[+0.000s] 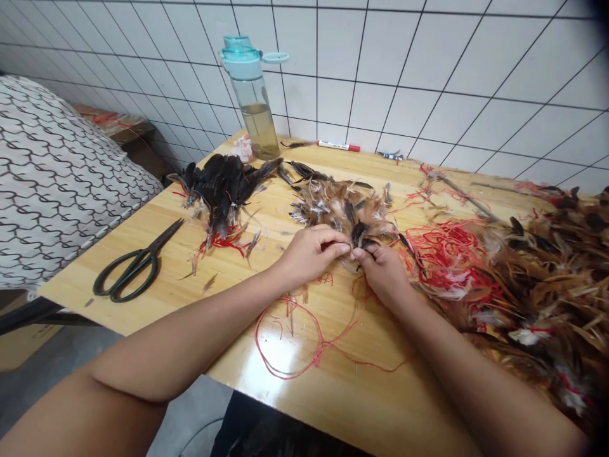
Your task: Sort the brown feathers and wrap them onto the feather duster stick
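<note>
At the far left, my camera shows a patterned cloth (pixel 61 178) beside the wooden table (pixel 333 397). Next, I see scissors (pixel 151 252) lying on the tabletop, then a clump of black feathers (pixel 221 184), with a water bottle (pixel 257 117) standing behind it. A loop of red string (pixel 320 346) lies near the front edge. My left hand (pixel 311 251) has thumb and forefinger tips together; I cannot tell what is between them. Behind it sit a heap of brown feathers (pixel 323 197) and, farther back, a red marker (pixel 339 146). My right hand (pixel 385 270), its thumb just beside the left fingertips, pinches a small dark bunch (pixel 360 232) in front of that heap. Farther right, I see tangled red strings (pixel 445 244), then a large feather pile (pixel 552 273).
</note>
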The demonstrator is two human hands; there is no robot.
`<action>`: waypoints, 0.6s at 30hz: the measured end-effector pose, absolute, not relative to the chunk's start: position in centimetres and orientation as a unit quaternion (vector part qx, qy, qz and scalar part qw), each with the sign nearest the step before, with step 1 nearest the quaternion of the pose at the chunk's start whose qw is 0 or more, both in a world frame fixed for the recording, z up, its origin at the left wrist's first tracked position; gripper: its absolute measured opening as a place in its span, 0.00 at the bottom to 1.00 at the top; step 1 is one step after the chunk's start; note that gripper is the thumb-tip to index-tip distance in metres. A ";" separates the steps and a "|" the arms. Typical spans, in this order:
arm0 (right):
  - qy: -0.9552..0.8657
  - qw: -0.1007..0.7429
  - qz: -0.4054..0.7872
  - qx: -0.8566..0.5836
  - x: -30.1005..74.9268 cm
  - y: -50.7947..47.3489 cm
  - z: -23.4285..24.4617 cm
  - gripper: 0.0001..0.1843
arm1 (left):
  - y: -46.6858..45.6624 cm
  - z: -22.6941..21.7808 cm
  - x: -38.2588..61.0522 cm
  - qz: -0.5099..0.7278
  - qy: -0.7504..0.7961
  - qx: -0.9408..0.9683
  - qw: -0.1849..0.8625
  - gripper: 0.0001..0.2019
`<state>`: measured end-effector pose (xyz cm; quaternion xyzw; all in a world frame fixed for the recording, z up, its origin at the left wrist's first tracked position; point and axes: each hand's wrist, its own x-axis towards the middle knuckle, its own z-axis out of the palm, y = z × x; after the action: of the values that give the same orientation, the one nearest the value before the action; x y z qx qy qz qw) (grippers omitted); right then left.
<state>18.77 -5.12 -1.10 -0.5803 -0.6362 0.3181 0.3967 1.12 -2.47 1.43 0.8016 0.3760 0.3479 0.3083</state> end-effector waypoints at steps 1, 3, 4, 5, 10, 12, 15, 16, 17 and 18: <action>-0.653 0.387 0.288 -0.584 18.6 -5.3 -1.1 0.08 | -2.6 1.3 1.3 0.347 0.380 0.795 0.322 0.06; -0.675 0.365 0.225 -0.601 18.3 -5.7 -1.0 0.06 | -2.8 1.1 1.6 0.344 0.386 0.784 0.345 0.07; -0.684 0.349 0.195 -0.610 18.2 -5.9 -0.9 0.06 | -2.9 1.0 1.7 0.345 0.390 0.777 0.353 0.08; -0.693 0.332 0.166 -0.618 18.0 -6.1 -0.8 0.08 | -3.1 0.8 1.9 0.350 0.396 0.770 0.358 0.07; -0.720 0.256 0.068 -0.641 17.3 -7.1 -0.5 0.15 | -3.6 -0.1 2.6 0.400 0.406 0.741 0.356 0.05; -0.725 0.247 0.058 -0.640 17.2 -7.2 -0.5 0.13 | -3.6 -0.2 2.7 0.409 0.403 0.737 0.356 0.05; -0.737 0.277 0.096 -0.609 17.3 -7.0 -0.7 0.13 | -3.3 0.1 2.5 0.405 0.417 0.718 0.384 0.07; -0.737 0.294 0.120 -0.596 17.4 -6.9 -0.8 0.13 | -3.1 0.2 2.4 0.396 0.425 0.713 0.393 0.09; -0.734 0.314 0.149 -0.584 17.5 -6.8 -0.8 0.12 | -2.9 0.4 2.2 0.385 0.432 0.711 0.399 0.10; -0.725 0.334 0.180 -0.575 17.5 -6.7 -0.8 0.12 | -2.7 0.5 2.0 0.375 0.434 0.714 0.402 0.11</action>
<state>17.54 -6.67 -0.75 -0.5748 -0.7252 0.1797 0.3337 1.97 -2.73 0.51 0.7139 0.4342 0.3747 0.4017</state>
